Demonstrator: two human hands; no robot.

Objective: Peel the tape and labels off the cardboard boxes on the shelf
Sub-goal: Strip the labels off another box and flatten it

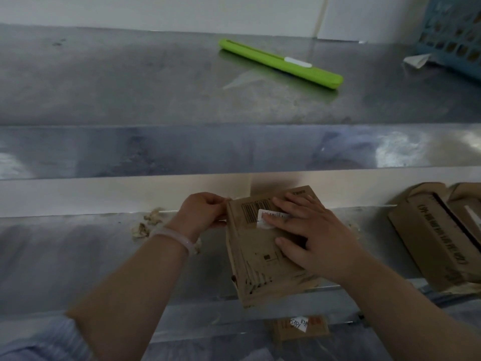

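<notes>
1. Stainless-steel shelving fills the view, with a white wall behind it. The upper shelf (130,82) carries a green cutter (281,62) lying flat, well apart from a blue basket (453,35) at the far right corner.
2. The basket's lattice wall shows something tan inside, but what it is cannot be told. A folded white paper (416,59) lies just beside the basket's near edge.
3. On the lower shelf (78,251), a cardboard box (255,256) sits between the two hands, near the shelf's front edge and overhanging it a little.
4. The box lies on a broad face. Its long axis runs from the person toward the back of the shelf, leaning slightly right at the far end, and a printed barcode sits on that far end.
5. A white label (270,217) is on the top face, just below the barcode.
6. The left hand (205,212), with a pale bracelet (174,238) on its wrist, has its fingers curled round the box's far left edge.
7. The right hand (312,235) lies flat on the top face with fingers spread and straight, the fingertips pressing on the label.
8. Torn paper scraps (145,225) lie on the lower shelf to the left of the box.
9. More boxes (437,243) rest at the right, one with a dark open slot. Another box (296,328) shows on the level below.
</notes>
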